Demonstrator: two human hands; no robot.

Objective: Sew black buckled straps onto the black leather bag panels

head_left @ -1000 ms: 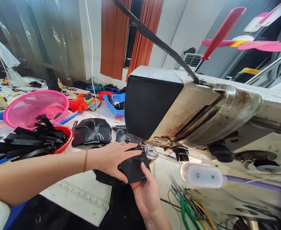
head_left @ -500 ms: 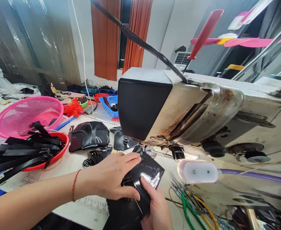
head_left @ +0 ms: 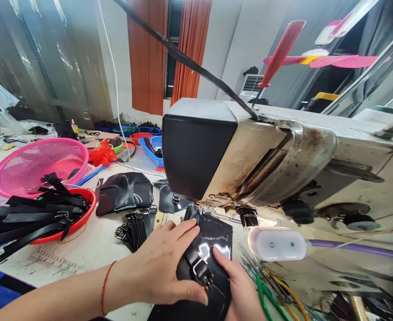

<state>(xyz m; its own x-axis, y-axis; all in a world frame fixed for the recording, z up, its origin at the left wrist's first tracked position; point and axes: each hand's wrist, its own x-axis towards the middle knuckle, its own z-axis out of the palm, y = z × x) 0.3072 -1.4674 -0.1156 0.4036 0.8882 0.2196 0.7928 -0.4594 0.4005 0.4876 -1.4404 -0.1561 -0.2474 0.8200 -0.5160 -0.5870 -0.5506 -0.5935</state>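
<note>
A glossy black leather piece with a strap and metal buckle lies under the sewing machine, its far edge close to the needle area. My left hand rests on its left side, fingers stretched toward the needle and thumb near the buckle. At the right edge my right hand grips the piece, thumb on top and the other fingers hidden beneath. Just left of the machine lie a stack of black leather pieces, a bundle of buckled straps and another buckled piece.
A red bowl heaped with black straps stands at left beside a pink basket. Scissors with green handles and other tools lie at right, below a lit lamp. A blue basket sits farther back.
The leather piece has turned under the machine, so its buckle now shows between my hands. My right hand has shifted rightward along its edge, while my left hand has moved slightly down.
</note>
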